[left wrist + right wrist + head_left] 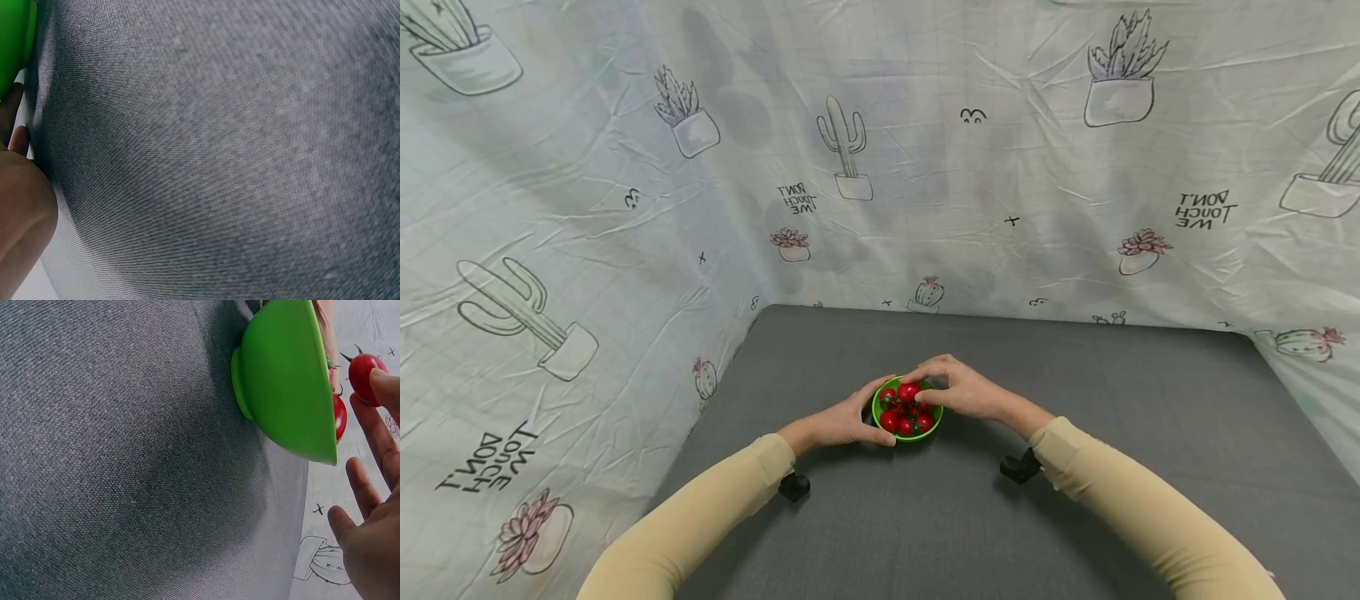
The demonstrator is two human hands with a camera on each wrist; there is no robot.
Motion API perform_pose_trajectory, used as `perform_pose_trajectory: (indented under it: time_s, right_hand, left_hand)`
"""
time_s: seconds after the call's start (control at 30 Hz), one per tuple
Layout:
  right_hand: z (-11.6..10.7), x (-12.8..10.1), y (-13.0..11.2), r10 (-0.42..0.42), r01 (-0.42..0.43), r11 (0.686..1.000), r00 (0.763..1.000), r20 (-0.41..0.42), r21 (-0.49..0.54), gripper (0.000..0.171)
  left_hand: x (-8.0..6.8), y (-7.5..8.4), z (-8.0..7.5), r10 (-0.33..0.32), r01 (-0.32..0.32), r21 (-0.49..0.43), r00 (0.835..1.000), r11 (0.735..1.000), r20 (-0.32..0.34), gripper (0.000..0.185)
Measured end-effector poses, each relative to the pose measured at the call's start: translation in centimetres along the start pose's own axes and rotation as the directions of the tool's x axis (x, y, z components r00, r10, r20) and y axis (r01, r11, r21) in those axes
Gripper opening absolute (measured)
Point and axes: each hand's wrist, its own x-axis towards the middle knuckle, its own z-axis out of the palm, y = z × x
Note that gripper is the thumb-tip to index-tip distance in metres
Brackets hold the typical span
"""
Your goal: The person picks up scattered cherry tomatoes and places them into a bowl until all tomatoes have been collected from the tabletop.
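A green bowl (281, 381) with several small red tomatoes (905, 427), some with green stems, stands on the grey cloth. My left hand (842, 421) holds the bowl at its left side, thumb near the front rim and fingers round the back. Over the bowl, my right hand (966, 392) pinches one tomato (367, 378) between thumb and finger. That tomato is above the rim in the right wrist view, its green stem pointing away from the hand. Only part of the left hand (22, 206) shows in the left wrist view, beside the bowl's green wall (14, 37).
Grey cloth (850, 517) covers the table around the bowl. White curtains (910, 150) printed with cacti and potted plants hang behind and at the sides. Black wrist devices (1019, 467) sit under both sleeves.
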Motion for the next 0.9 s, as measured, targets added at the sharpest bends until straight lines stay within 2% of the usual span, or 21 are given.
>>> perform_pose_trajectory:
  time_s: [0.3,0.57,0.9]
  right_hand:
    - [0.2,-0.3,-0.2,0.017,-0.017,1.000,1.000,0.021,0.004,0.031]
    - [0.3,-0.4,-0.1,0.019,-0.020,1.000,0.999,0.035,0.024,0.033]
    - [-0.4,-1.1,-0.2,0.032,-0.033,0.999,0.999,-0.020,-0.019,0.036]
  left_hand:
    - [0.1,0.0,0.1,0.024,-0.024,0.004,1.000,1.000,0.006,0.094]
    - [0.1,0.0,0.1,0.016,-0.016,0.004,1.000,1.000,0.004,0.096]
    - [0.1,0.0,0.0,0.007,-0.007,0.008,1.000,1.000,-0.002,0.099]
